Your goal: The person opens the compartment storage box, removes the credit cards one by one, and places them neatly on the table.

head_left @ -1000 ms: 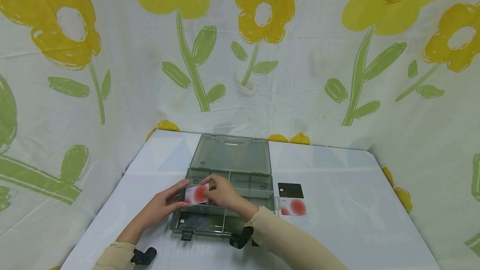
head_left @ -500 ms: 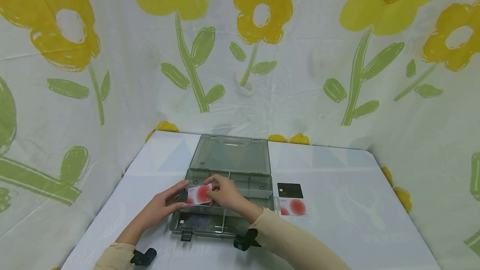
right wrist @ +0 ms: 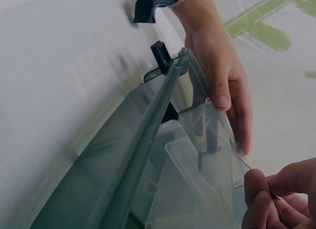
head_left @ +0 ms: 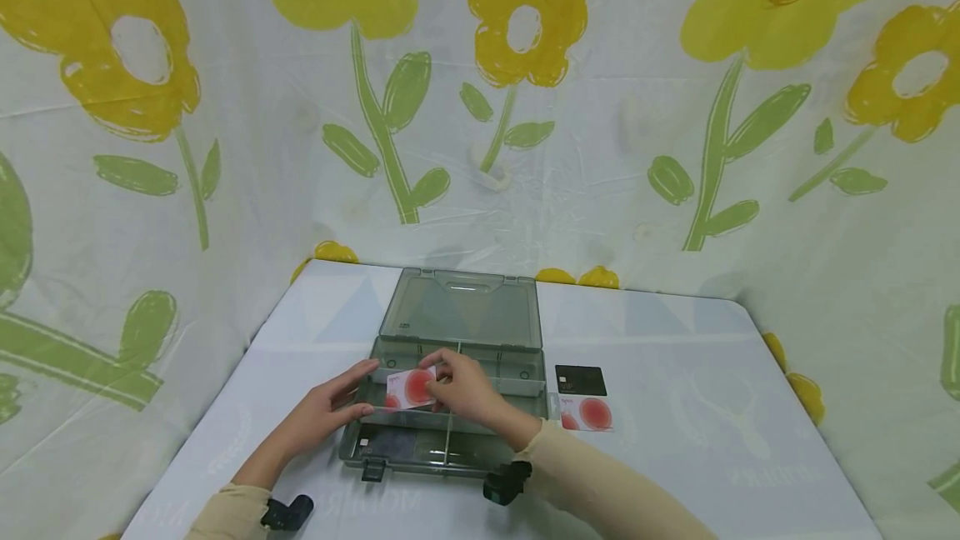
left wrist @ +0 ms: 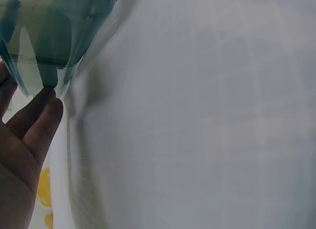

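A white and pink card with red round shapes is pinched between the thumb and fingers of my right hand, over the middle row of a grey-green see-through organizer box. In the right wrist view that card shows as a thin edge in the fingers. My left hand touches the left side of the box with its fingers fairly straight; the left wrist view shows its fingertips at the box wall. A dark card lies in the front left compartment.
The box's lid lies folded back behind it. Right of the box, a black card marked VIP lies on the white table, with another pink and red card just in front. A flower-printed curtain stands behind and at the sides.
My right hand has drawn the pinched card to the right, away from the left end of the middle row. The left hand stays in place at the box's side.
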`<state>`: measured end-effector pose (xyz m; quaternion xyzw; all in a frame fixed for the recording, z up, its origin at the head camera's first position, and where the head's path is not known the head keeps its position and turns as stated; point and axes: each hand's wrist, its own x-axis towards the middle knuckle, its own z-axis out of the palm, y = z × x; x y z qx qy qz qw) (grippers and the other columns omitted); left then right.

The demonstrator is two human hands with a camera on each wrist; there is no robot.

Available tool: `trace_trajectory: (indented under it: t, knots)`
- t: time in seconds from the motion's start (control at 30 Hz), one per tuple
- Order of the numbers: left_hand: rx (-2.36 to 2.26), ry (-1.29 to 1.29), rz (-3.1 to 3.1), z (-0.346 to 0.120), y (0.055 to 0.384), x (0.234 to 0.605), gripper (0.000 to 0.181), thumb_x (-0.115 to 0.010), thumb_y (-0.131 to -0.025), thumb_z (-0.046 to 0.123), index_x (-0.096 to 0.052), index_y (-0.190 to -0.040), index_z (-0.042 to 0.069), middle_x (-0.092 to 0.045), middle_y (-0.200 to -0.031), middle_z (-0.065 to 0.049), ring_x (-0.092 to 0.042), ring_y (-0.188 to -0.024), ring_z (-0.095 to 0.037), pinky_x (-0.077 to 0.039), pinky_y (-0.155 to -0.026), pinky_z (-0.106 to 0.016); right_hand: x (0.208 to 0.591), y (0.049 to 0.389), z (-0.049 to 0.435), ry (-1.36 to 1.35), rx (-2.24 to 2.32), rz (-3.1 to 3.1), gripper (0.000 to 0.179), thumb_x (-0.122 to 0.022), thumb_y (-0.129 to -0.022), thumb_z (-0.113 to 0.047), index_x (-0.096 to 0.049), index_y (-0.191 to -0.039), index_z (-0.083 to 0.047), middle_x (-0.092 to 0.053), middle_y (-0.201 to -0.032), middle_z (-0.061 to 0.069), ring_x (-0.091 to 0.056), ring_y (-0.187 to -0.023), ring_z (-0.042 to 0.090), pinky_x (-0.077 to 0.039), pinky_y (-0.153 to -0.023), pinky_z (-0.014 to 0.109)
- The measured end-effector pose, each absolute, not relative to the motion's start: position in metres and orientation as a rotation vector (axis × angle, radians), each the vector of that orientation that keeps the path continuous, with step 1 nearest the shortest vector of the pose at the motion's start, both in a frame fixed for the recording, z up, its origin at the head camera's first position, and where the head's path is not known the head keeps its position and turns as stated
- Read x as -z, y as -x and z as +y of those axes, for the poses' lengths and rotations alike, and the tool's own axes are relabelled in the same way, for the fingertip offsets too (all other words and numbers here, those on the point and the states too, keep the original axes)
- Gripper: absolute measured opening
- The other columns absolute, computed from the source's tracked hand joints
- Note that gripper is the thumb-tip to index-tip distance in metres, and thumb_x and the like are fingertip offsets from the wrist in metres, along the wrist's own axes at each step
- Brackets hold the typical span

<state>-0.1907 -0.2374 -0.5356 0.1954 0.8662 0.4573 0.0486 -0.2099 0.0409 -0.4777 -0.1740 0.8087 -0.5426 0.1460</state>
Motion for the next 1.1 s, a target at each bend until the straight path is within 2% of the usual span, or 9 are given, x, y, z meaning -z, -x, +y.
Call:
trace_trajectory:
  t: [0.27,0.43,0.63,0.9,1.1]
  knots:
    - [-1.402,-0.616,2.643,-0.238,0.191,0.536,0.077,-0.075,-0.092,0.037,-0.042,-0.156,0.012,-0.035,-0.162,-0.016,-0.036,-0.146,-0.038,-0.042,-0.112,-0.048,0.48,0.21,0.053,0.481,1.587,2.301,0.024,-0.064,-0.096,-0.002,-0.065,-0.119,-0.008,-0.069,-0.085,0.003,-0.067,-0.059,0.018,-0.055,-0.051,0.022]
    - [-1.399,-0.621,2.65,-0.238,0.19,0.535,0.077,-0.075,-0.092,0.037,-0.042,-0.156,0.012,-0.035,-0.162,-0.016,-0.036,-0.146,-0.039,-0.042,-0.113,-0.047,0.48,0.21,0.063,0.452,1.621,2.277,0.024,-0.064,-0.096,-0.001,-0.065,-0.119,-0.008,-0.068,-0.085,0.004,-0.067,-0.063,0.02,-0.062,-0.057,0.028]
    - [-1.411,-0.634,2.646,-0.237,0.19,0.535,0.075,-0.074,-0.093,0.035,-0.041,-0.157,0.011,-0.035,-0.162,-0.016,-0.035,-0.146,-0.039,-0.04,-0.113,-0.046,0.48,0.209,0.074,0.453,1.612,2.295,0.024,-0.064,-0.097,-0.002,-0.065,-0.121,-0.009,-0.068,-0.085,0.003,-0.069,-0.066,0.026,-0.064,-0.06,0.035]
    - [-1.401,-0.635,2.651,-0.237,0.189,0.534,0.073,-0.074,-0.094,0.031,-0.041,-0.157,0.012,-0.035,-0.162,-0.016,-0.036,-0.145,-0.04,-0.042,-0.114,-0.045,0.48,0.207,0.092,0.463,1.581,2.325,0.025,-0.064,-0.099,-0.005,-0.065,-0.123,-0.01,-0.069,-0.086,0.003,-0.067,-0.064,0.017,-0.061,-0.06,0.027]
    - [-1.41,-0.645,2.646,-0.237,0.188,0.533,0.073,-0.074,-0.094,0.03,-0.041,-0.157,0.012,-0.034,-0.162,-0.017,-0.035,-0.145,-0.04,-0.041,-0.114,-0.045,0.477,0.205,0.106,0.463,1.574,2.357,0.025,-0.065,-0.098,-0.005,-0.065,-0.123,-0.01,-0.069,-0.086,0.002,-0.067,-0.064,0.018,-0.06,-0.059,0.027]
